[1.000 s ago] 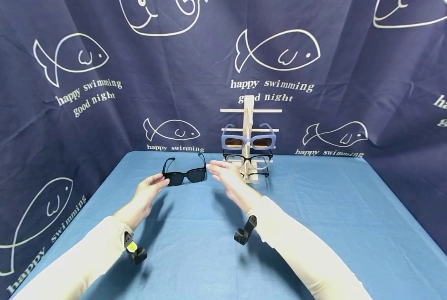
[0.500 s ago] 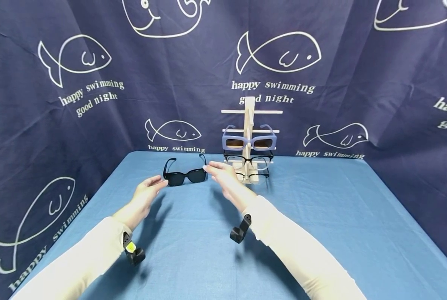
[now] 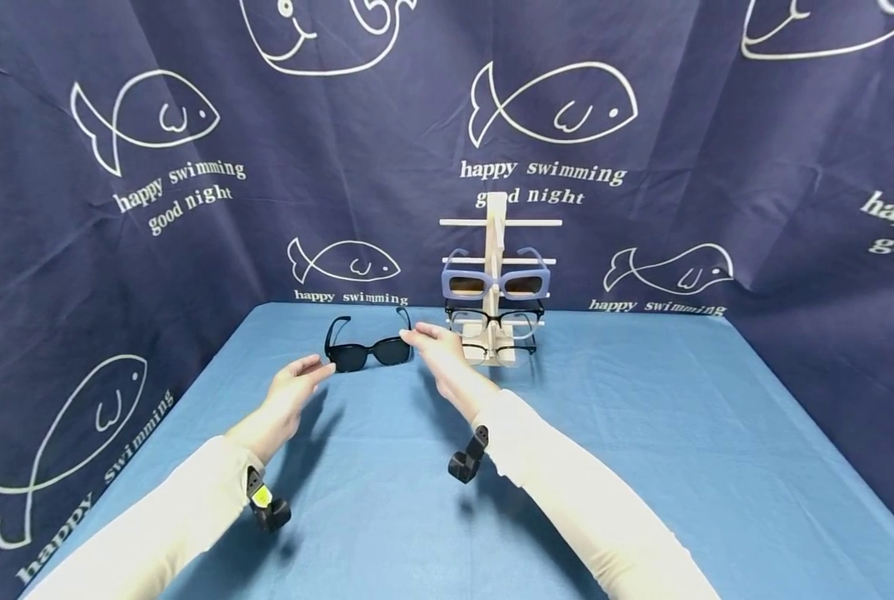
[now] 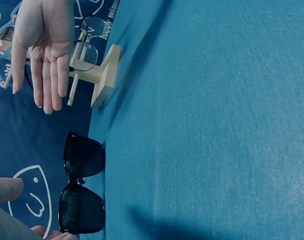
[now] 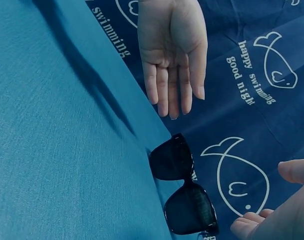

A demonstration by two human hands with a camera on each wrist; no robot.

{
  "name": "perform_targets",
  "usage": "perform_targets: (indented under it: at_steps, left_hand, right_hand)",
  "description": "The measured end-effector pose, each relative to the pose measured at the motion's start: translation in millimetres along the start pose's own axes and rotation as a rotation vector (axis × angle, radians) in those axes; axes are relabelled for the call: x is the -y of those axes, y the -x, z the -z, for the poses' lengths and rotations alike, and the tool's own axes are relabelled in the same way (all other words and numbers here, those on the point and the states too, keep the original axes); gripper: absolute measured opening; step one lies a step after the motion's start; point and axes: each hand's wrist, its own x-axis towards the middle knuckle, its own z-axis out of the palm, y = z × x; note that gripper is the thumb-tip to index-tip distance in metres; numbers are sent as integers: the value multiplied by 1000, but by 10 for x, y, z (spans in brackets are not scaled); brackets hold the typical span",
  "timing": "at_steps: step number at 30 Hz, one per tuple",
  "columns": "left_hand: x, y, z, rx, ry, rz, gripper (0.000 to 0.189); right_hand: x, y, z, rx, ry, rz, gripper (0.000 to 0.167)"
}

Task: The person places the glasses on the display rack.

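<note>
Black sunglasses (image 3: 372, 355) stand on the blue cloth with temples unfolded toward the back and dark lenses facing me. My left hand (image 3: 285, 400) is at their left end, its fingertips right by the frame's corner and the thumb held apart from them. At the other end, my right hand (image 3: 450, 367) reaches in with extended fingers close to the right hinge. In the right wrist view, a gap separates my right thumb (image 5: 294, 171) from the fingers, and the sunglasses (image 5: 189, 207) lie beyond the fingertips. Neither hand grips anything.
A wooden display stand (image 3: 496, 221) with several crossbars rises behind my right hand. It carries purple-framed sunglasses (image 3: 496, 283) and dark-framed clear eyeglasses (image 3: 495, 318), with another pair lower down. A navy fish-print curtain (image 3: 387, 200) hangs around the blue-covered table (image 3: 641, 417).
My right hand has moved left, from beside the stand to the right end of the black sunglasses. The left hand and the sunglasses have stayed nearly in place.
</note>
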Motion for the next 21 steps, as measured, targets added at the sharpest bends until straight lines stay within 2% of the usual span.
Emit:
perform_targets:
  at_steps: [8,14,21]
  left_hand:
    - [34,-49,44,-6,10,-8,64]
    - [60,-98,28,-23,11,6,65]
    - [30,-174,22,-32,25,8,66]
  right_hand:
    - [-71,-80,-97,-50,-5,51,49]
    - [-122,-126,-198,-87,-54,60,47]
    - [-154,-202,-278,-132,-58,82,49]
